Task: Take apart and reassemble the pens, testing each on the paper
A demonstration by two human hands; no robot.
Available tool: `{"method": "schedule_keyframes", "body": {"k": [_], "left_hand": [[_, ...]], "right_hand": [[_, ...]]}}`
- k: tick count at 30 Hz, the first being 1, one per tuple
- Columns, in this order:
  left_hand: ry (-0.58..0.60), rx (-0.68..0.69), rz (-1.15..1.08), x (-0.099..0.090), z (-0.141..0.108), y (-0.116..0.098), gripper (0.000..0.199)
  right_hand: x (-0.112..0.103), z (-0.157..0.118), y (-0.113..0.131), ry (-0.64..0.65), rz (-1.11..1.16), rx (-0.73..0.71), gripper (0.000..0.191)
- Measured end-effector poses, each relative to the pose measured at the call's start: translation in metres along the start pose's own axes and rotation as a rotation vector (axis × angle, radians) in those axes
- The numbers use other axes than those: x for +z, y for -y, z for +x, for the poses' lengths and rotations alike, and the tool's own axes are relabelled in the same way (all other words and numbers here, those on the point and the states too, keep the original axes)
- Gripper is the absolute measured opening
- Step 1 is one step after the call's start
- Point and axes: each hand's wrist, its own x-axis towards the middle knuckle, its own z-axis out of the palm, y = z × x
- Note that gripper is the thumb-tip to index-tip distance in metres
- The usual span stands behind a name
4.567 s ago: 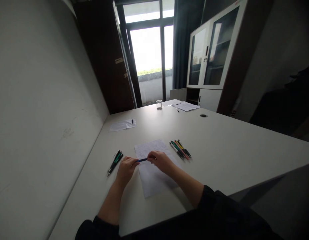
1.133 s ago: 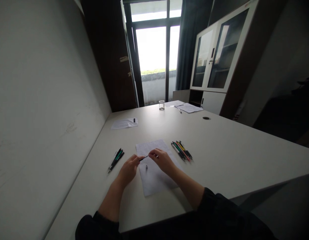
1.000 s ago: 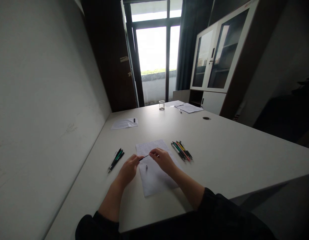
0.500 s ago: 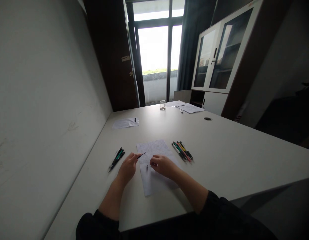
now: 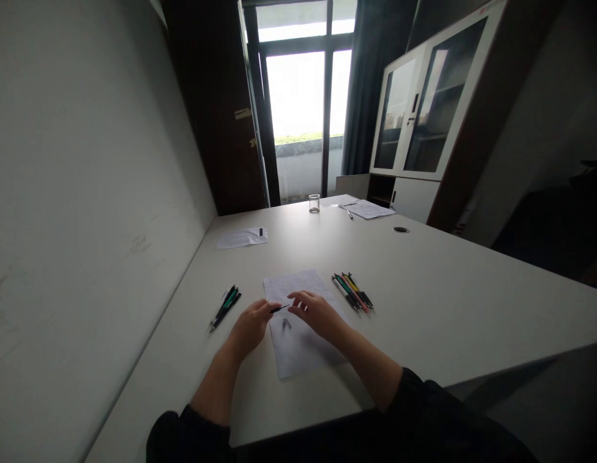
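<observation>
Dark pen (image 5: 278, 309), slim and tapering to a thin tip, is hovering over one white, closely written paper sheet (image 5: 298, 354). The left hand (image 5: 250, 325) is pinching it in a narrow grip; the right hand (image 5: 318, 312) is curving beside the tip, its grip standing parted. Two small, shiny pieces (image 5: 285, 324) are lying on the sheet below. Slender pens are resting in two groups on the smooth, pale counter (image 5: 424, 289): at least three in the left bundle (image 5: 225, 308), at least four in the more colourful right bundle (image 5: 353, 293). Farther off, one clear, round glass (image 5: 314, 204) is standing near loose papers (image 5: 368, 209).
</observation>
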Motion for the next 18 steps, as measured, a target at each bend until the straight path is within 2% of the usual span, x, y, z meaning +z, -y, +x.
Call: {"method": "schedule_keyframes", "body": {"k": [3, 8, 18], "left_hand": [[-0.002, 0.002, 0.0, -0.0009, 0.0003, -0.0016, 0.036], [0.002, 0.007, -0.017, -0.0026, 0.0007, -0.0044, 0.036], [0.007, -0.015, -0.067, -0.002, 0.0014, -0.0076, 0.024]], "right_hand": [[-0.0013, 0.0004, 0.0015, -0.004, -0.012, -0.029, 0.01], [-0.0035, 0.0006, 0.0035, -0.042, -0.005, -0.027, 0.008], [0.0019, -0.0006, 0.007, 0.028, -0.025, -0.033, 0.008]]}}
